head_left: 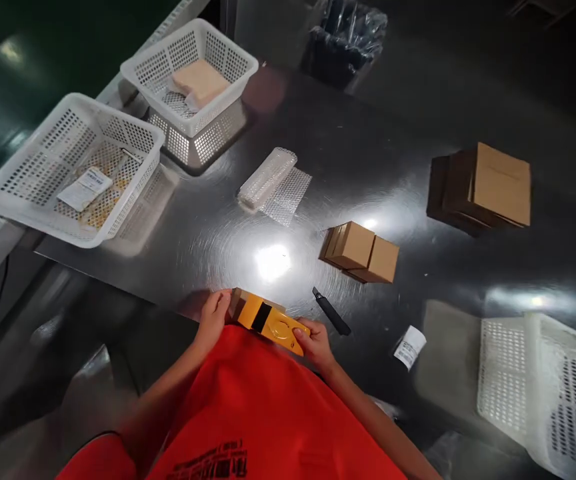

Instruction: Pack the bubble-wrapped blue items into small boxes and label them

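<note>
Close to my body at the table's front edge, my left hand grips the left end of a small brown cardboard box. A yellow, flat, long object with a black band and a round raised shape lies along the box. How far it sits inside the box I cannot tell. At the yellow object's right end, my right hand holds it with the thumb on top. Just right of that hand lies a black utility knife.
Small cardboard boxes and larger ones stand to the right. Bubble wrap lies mid-table. White baskets stand left, another basket right. A label roll is near it; a lined bin stands behind.
</note>
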`<state>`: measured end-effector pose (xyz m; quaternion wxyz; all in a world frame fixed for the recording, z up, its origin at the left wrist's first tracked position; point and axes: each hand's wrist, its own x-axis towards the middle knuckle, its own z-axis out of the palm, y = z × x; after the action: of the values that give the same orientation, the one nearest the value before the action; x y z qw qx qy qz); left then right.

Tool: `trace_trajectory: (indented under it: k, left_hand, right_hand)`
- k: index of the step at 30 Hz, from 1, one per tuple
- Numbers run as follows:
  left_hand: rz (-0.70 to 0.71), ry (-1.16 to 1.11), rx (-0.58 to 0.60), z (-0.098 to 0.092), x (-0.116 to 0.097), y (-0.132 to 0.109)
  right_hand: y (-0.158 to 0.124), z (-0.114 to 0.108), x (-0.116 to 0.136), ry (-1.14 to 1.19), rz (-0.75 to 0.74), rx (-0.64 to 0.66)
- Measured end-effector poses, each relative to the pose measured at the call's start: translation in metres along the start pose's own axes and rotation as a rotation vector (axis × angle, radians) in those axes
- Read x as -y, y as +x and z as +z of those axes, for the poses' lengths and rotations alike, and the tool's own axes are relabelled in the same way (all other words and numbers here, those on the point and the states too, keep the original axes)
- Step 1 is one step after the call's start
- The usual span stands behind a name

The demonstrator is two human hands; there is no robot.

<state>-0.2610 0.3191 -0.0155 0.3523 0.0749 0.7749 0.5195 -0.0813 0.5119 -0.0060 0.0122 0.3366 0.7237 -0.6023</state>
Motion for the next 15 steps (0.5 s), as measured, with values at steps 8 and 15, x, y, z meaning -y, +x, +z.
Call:
trace_trajectory:
  k: [8,15]
  left_hand:
    - [-0.078,-0.059,0.103,0.007,-0.03,0.009]
    - [-0.084,0.259,0.008,-0.006,-0.026,0.014]
  right_hand:
    - [-0.003,0.001,0.011,-0.084,0.016,0.018]
    - [-0.004,-0.002,0.038,-0.163,0.07,0.094]
